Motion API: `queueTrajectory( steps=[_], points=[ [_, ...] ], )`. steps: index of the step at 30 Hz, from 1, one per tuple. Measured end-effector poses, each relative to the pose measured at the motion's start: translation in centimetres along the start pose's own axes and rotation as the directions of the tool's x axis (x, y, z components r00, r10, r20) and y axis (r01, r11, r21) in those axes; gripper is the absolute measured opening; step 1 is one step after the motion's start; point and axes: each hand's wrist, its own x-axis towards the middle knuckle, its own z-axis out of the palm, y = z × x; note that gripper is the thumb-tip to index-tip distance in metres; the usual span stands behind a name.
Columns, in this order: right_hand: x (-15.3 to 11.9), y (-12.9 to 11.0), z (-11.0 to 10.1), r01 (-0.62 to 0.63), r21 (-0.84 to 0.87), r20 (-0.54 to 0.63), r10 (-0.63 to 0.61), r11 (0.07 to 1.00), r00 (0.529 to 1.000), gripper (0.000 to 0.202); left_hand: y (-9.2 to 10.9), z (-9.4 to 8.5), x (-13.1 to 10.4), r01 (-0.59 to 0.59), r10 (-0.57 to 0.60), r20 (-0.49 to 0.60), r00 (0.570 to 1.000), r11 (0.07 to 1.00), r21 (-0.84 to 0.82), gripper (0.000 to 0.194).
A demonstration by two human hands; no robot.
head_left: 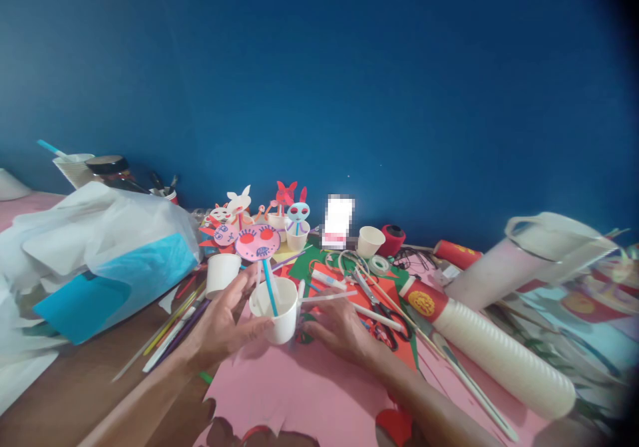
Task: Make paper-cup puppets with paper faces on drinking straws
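A white paper cup [285, 324] stands upright on pink paper [299, 380]. My left hand [234, 320] is closed around its left side, thumb across the front. A blue straw [270, 287] rises from inside the cup, carrying a pink paper face [258, 242] with red eyes and drawn lashes. My right hand [339, 324] is just right of the cup, thumb and fingers apart. A pale straw-like strip [329, 296] reaches from the cup's right side over those fingers; whether they touch it is unclear.
Behind stand several cups with paper animal figures [298, 213]. Scissors [369, 291], tape [379, 265] and a white cup [370, 241] lie right of centre. A stack of cups [499, 354] and a tilted pitcher [499, 261] are at right; a plastic bag [100, 234] fills the left.
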Motion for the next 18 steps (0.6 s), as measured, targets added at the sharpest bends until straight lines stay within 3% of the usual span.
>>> queueTrajectory(
  steps=[2, 5, 9, 13, 18],
  points=[
    [0.0, -0.5, -0.3, -0.06, 0.233, -0.01, 0.064, 0.971, 0.998, 0.016, 0.3, -0.2, -0.5, -0.02, 0.022, -0.013, 1.0, 0.988, 0.15, 0.082],
    [-0.1, -1.0, -0.4, -0.182, 0.508, 0.057, 0.178, 0.842, 0.982, 0.02, 1.1, -0.3, -1.0, -0.102, 0.089, 0.051, 0.995, 0.914, 0.392, 0.069],
    [-0.3, -0.9, 0.0, -0.229, 0.604, 0.055, 0.247, 0.763, 0.967, 0.021, 1.8, 0.0, -1.2, -0.21, 0.171, 0.123, 0.978, 0.791, 0.574, 0.062],
    [-0.4, -0.6, 0.6, -0.227, 0.646, 0.039, 0.266, 0.729, 0.963, 0.023, 1.9, 0.4, -1.3, -0.191, 0.161, 0.104, 0.981, 0.787, 0.586, 0.067],
    [-0.4, -1.1, 0.6, -0.224, 0.639, 0.009, 0.284, 0.736, 0.959, 0.021, 3.3, 0.6, -1.0, -0.18, 0.118, 0.162, 0.98, 0.873, 0.454, 0.056]
  ],
)
